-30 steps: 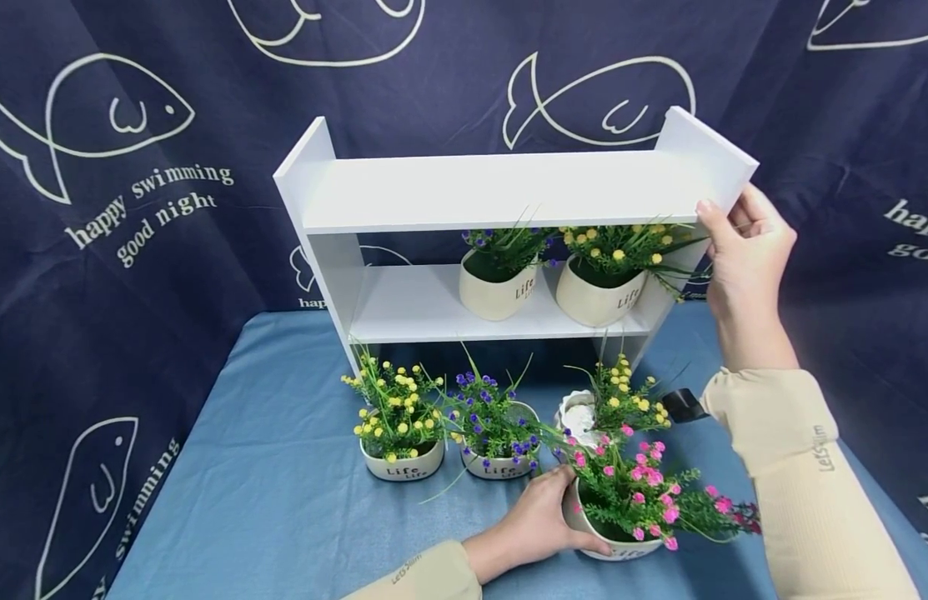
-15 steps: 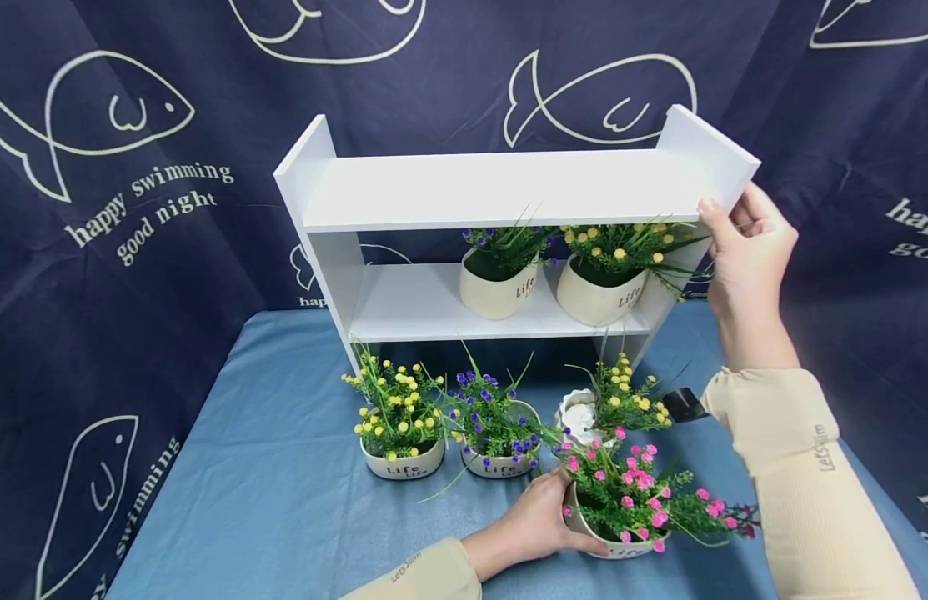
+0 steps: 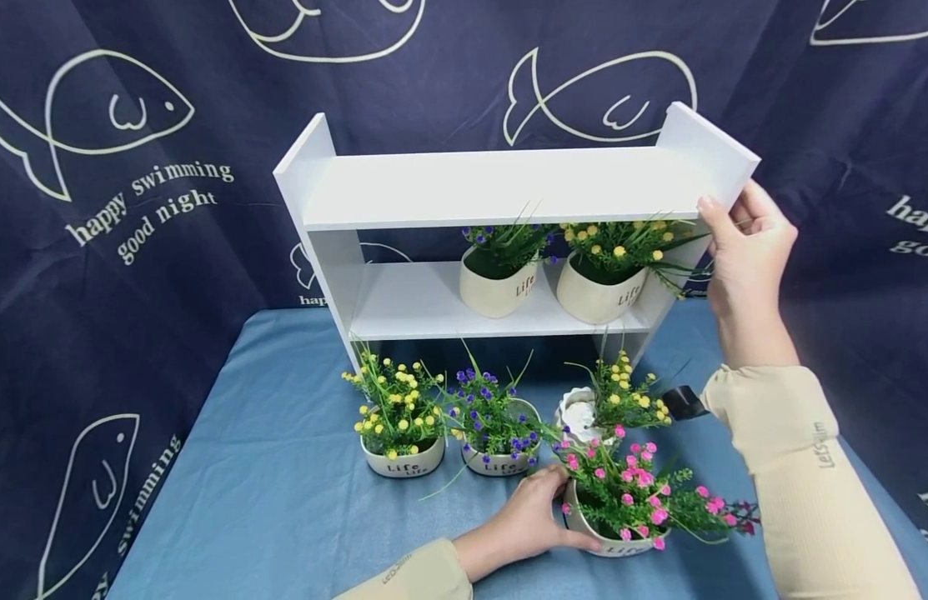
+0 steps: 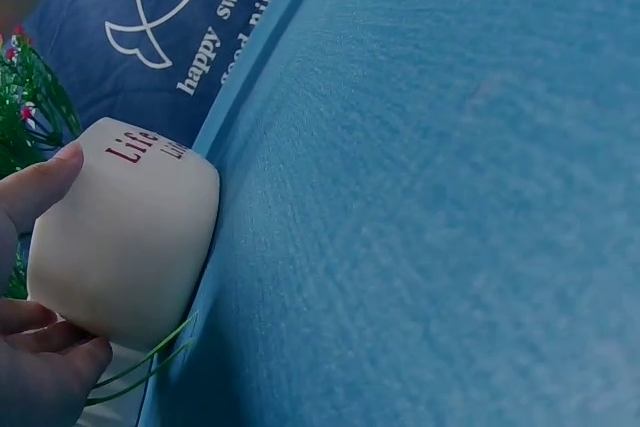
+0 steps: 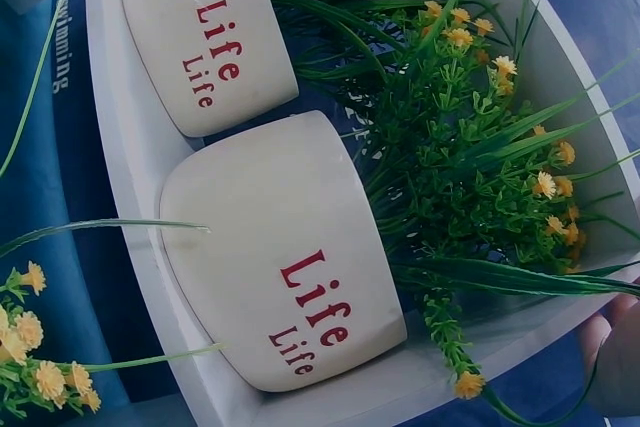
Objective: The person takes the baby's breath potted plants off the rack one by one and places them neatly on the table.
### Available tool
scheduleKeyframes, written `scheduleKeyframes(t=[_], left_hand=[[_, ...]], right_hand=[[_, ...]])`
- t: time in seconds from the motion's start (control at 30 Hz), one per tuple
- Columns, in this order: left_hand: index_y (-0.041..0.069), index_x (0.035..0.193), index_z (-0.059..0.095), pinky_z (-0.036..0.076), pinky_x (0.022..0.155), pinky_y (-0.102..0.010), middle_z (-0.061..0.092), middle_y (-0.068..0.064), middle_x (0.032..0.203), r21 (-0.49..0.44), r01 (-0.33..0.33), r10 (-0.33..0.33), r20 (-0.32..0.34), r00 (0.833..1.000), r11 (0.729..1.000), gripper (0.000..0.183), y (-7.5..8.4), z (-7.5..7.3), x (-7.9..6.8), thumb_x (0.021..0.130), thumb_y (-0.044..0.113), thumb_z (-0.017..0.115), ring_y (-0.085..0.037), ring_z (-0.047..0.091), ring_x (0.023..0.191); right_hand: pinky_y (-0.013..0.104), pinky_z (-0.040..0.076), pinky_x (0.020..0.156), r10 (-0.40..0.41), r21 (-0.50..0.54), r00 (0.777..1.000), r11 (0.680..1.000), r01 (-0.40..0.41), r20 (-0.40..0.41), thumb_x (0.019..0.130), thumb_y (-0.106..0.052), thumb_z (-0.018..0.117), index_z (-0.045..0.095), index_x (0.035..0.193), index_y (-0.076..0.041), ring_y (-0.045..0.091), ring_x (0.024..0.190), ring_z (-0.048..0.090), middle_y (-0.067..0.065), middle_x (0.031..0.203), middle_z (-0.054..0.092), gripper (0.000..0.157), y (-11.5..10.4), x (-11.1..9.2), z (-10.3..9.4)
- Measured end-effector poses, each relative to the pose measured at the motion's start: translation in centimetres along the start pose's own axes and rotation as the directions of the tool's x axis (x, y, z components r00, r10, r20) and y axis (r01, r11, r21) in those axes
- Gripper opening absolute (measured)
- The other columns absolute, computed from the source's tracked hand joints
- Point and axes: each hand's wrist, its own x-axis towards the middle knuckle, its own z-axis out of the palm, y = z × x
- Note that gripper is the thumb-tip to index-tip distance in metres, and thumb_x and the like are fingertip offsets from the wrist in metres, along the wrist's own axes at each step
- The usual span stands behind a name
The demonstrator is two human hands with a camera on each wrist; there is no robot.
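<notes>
My left hand (image 3: 519, 521) is at the left side of a cream flowerpot (image 3: 621, 547) of pink flowers, thumb on its front and fingers along its back left. That pot (image 4: 135, 232) rests on the blue cloth in the left wrist view, "Life" printed on its wall. My right hand (image 3: 749, 254) grips the right side panel of a white two-tier shelf (image 3: 494, 187), thumb in front and fingers behind. On the lower board stand a pot with purple flowers (image 3: 497, 292) and a pot with yellow flowers (image 3: 600, 293), both close up in the right wrist view.
In front of the shelf stand a pot of yellow flowers (image 3: 405, 463), a pot of purple flowers (image 3: 501, 462) and a white scalloped pot (image 3: 579, 417) with yellow flowers. A dark curtain (image 3: 133, 292) with fish outlines hangs behind the blue-covered table (image 3: 231, 500).
The pink flowers shifted slightly left and the pot settled a little in my left hand. Since then that hand has slid slightly left along the pot. My right hand stays on the shelf.
</notes>
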Motion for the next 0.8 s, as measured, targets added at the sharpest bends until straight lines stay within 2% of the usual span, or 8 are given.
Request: scheduleKeyframes(t=[0.07, 0.2, 0.3, 0.43, 0.53, 0.7, 0.8], left_hand=[[0.015, 0.132, 0.055, 0.050, 0.100, -0.032, 0.059, 0.001, 0.131, -0.012, 0.010, -0.010, 0.008, 1.000, 1.000, 0.077, 0.1, -0.2, -0.3, 0.070, 0.052, 0.082, -0.016, 0.056, 0.119], [0.014, 0.135, 0.054, 0.048, 0.103, -0.032, 0.057, 0.000, 0.136, -0.023, -0.008, 0.009, 0.018, 1.000, 1.000, 0.074, 0.1, -0.6, -0.8, 0.075, 0.051, 0.078, -0.016, 0.055, 0.123], [0.011, 0.135, 0.054, 0.050, 0.100, -0.024, 0.057, -0.002, 0.134, -0.102, -0.007, 0.011, 0.034, 0.999, 0.995, 0.071, 0.3, -0.8, -1.2, 0.078, 0.046, 0.078, -0.012, 0.057, 0.121], [0.005, 0.140, 0.048, 0.047, 0.100, -0.015, 0.048, -0.010, 0.144, -0.256, 0.019, 0.002, 0.080, 0.997, 0.966, 0.072, 0.7, -1.2, -1.9, 0.081, 0.035, 0.078, -0.015, 0.051, 0.130], [0.004, 0.144, 0.043, 0.045, 0.102, -0.013, 0.041, -0.012, 0.150, -0.297, 0.013, 0.021, 0.111, 0.994, 0.955, 0.075, 1.2, -1.6, -2.5, 0.083, 0.031, 0.077, -0.017, 0.044, 0.137], [0.004, 0.147, 0.038, 0.045, 0.101, -0.013, 0.038, -0.011, 0.152, -0.357, 0.030, 0.030, 0.161, 0.987, 0.934, 0.076, 1.8, -2.4, -3.1, 0.085, 0.026, 0.076, -0.017, 0.041, 0.138], [0.002, 0.148, 0.036, 0.045, 0.103, -0.016, 0.035, -0.012, 0.153, -0.448, 0.073, 0.013, 0.186, 0.982, 0.891, 0.076, 2.1, -2.9, -3.4, 0.085, 0.019, 0.075, -0.020, 0.039, 0.139]], right_hand=[[0.016, 0.051, 0.055, 0.003, 0.003, 1.000, 1.000, -0.003, -0.001, 0.080, 0.013, 0.068, 0.068, 0.119, -0.001, 0.016, 0.087, 0.067, 0.009, 0.107, 0.072, 0.041, 0.0, 0.0, 0.0], [0.017, 0.054, 0.060, 0.010, 0.010, 1.000, 1.000, -0.010, -0.006, 0.080, 0.013, 0.068, 0.068, 0.119, -0.001, 0.016, 0.089, 0.067, 0.009, 0.108, 0.072, 0.041, -0.1, 0.0, 0.0], [0.016, 0.050, 0.054, 0.011, 0.003, 1.000, 1.000, -0.011, -0.010, 0.080, 0.012, 0.069, 0.068, 0.119, -0.001, 0.016, 0.087, 0.066, 0.008, 0.107, 0.072, 0.041, 0.0, 0.0, 0.0], [0.015, 0.044, 0.048, 0.011, -0.009, 1.000, 1.000, -0.011, -0.008, 0.081, 0.011, 0.069, 0.068, 0.119, -0.002, 0.015, 0.086, 0.066, 0.008, 0.106, 0.072, 0.041, 0.1, -0.1, 0.0], [0.015, 0.042, 0.047, 0.005, -0.012, 1.000, 1.000, -0.005, -0.008, 0.081, 0.011, 0.068, 0.068, 0.119, -0.002, 0.015, 0.086, 0.066, 0.008, 0.106, 0.072, 0.040, 0.1, -0.1, 0.0], [0.015, 0.051, 0.056, 0.000, -0.003, 1.000, 1.000, 0.000, -0.012, 0.081, 0.012, 0.068, 0.068, 0.119, -0.001, 0.016, 0.088, 0.066, 0.009, 0.106, 0.072, 0.040, 0.0, -0.1, 0.0], [0.017, 0.056, 0.064, 0.004, 0.001, 1.000, 1.000, -0.004, -0.011, 0.081, 0.013, 0.067, 0.068, 0.120, -0.001, 0.017, 0.092, 0.066, 0.009, 0.108, 0.072, 0.041, 0.0, -0.1, 0.0]])
